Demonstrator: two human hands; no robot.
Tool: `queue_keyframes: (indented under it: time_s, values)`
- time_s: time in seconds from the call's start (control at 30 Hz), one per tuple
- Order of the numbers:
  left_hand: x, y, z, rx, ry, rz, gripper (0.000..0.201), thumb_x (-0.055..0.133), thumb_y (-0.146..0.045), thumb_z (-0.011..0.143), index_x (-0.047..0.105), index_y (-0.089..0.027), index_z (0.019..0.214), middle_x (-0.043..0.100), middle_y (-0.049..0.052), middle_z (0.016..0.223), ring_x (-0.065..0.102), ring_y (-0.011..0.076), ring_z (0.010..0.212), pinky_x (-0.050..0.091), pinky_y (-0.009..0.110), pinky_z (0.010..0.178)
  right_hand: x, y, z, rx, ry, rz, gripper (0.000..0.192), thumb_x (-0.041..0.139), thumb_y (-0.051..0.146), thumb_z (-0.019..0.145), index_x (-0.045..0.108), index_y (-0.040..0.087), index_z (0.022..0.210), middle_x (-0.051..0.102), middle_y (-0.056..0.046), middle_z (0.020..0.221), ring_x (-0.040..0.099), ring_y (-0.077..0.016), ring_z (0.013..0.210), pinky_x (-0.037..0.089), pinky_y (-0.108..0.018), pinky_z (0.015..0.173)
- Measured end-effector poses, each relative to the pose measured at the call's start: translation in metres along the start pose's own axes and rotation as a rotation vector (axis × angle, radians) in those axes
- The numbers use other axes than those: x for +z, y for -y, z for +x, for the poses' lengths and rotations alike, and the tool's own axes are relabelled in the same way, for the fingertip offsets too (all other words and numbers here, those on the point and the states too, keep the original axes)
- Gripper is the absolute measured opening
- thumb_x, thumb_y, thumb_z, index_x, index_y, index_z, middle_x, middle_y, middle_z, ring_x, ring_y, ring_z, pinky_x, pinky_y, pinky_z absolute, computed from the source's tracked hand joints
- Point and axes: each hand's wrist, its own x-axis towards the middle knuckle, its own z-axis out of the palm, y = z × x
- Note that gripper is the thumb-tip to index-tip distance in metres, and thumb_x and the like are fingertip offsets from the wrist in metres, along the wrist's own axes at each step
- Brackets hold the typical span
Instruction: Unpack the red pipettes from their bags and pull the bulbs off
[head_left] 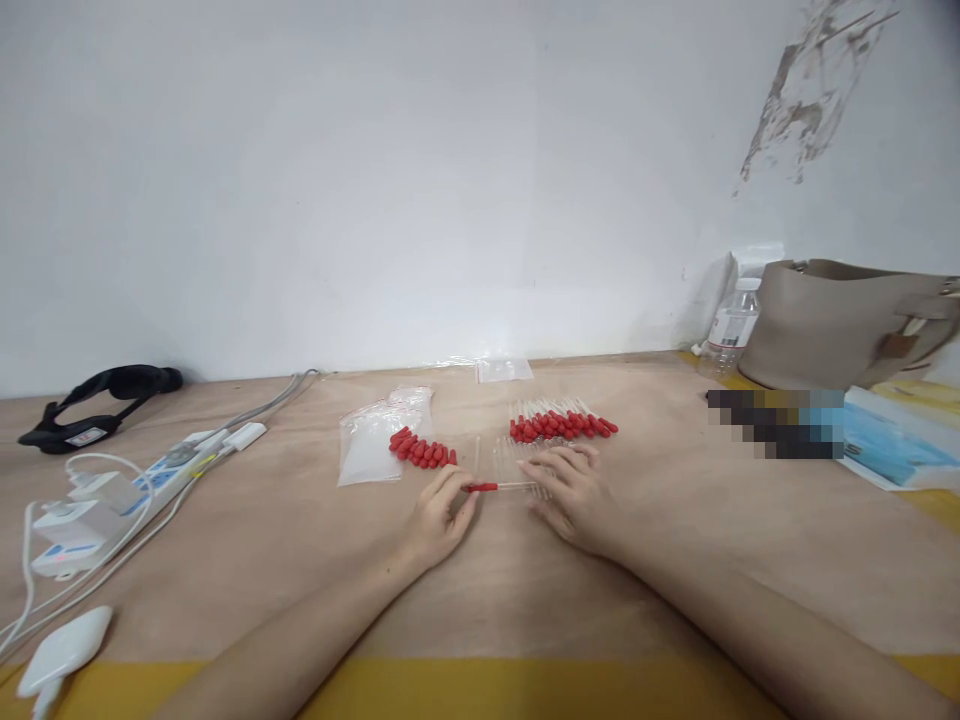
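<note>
Two hands on plywood table (675, 560), white scuffed wall (375, 180)

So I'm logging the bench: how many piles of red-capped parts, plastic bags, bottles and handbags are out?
Piles of red parts: 2, loose caps and capped droppers
Plastic bags: 2
Water bottle: 1
Handbag: 1
Total: 6

text: none legible | water bottle (733, 327) label: too small | power strip (161, 471) markings: unreadable
</note>
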Motion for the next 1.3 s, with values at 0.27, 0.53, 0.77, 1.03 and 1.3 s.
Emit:
queue_keyframes:
  time_s: [0.27,0.53,0.77,1.03,1.3]
  values:
    - [0.011,-0.012,0.005,0.061,0.081,0.036,0.026,0.049,-0.020,0.082,0.049,-0.017,0.108,0.052,0.009,0.100,0.051,0.0177,0.094,0.044,0.031,0.081,0.013,0.010,-0.001,-0.048,0.021,0.017,0.019,0.044,0.022,0.085,0.061,0.022,0.094,0.061,0.000,0.069,0.049,-0.0119,0.070,0.023,-0.035,0.085]
    - [0.013,-0.013,0.010,0.194,0.240,0.331,0.018,0.043,-0.027,0.087,0.056,-0.016,0.078,0.056,0.004,0.073,0.047,0.0154,0.072,0.036,0.033,0.073,0.008,0.018,0.002,-0.088,0.031,0.095,0.019,0.044,0.022,0.084,0.060,0.018,0.074,0.056,0.002,0.057,0.044,-0.0095,0.060,0.022,-0.031,0.075]
    - [0.009,-0.017,0.011,0.230,0.343,0.368,0.026,0.036,-0.026,0.089,0.051,-0.015,0.071,0.053,0.003,0.070,0.044,0.0144,0.071,0.032,0.032,0.073,0.006,0.011,-0.003,-0.194,-0.028,0.027,0.018,0.044,0.019,0.084,0.058,0.018,0.073,0.052,0.003,0.055,0.039,-0.0092,0.061,0.021,-0.031,0.074]
    - [0.005,-0.020,0.008,0.247,0.383,0.377,0.025,0.034,-0.025,0.089,0.051,-0.016,0.073,0.053,0.003,0.070,0.044,0.0155,0.071,0.032,0.034,0.075,0.004,-0.001,-0.014,-0.268,-0.010,-0.003,0.019,0.042,0.013,0.084,0.059,0.020,0.089,0.054,0.003,0.059,0.041,-0.0098,0.066,0.021,-0.034,0.080]
    - [-0.040,0.022,0.028,-0.241,0.115,0.355,0.032,0.029,-0.031,0.089,0.057,-0.018,0.080,0.055,0.004,0.076,0.050,0.0165,0.075,0.039,0.028,0.069,-0.018,-0.042,-0.008,0.441,0.132,-0.057,0.024,0.043,0.027,0.082,0.065,0.023,0.074,0.065,0.000,0.070,0.052,-0.0136,0.070,0.020,-0.034,0.079]
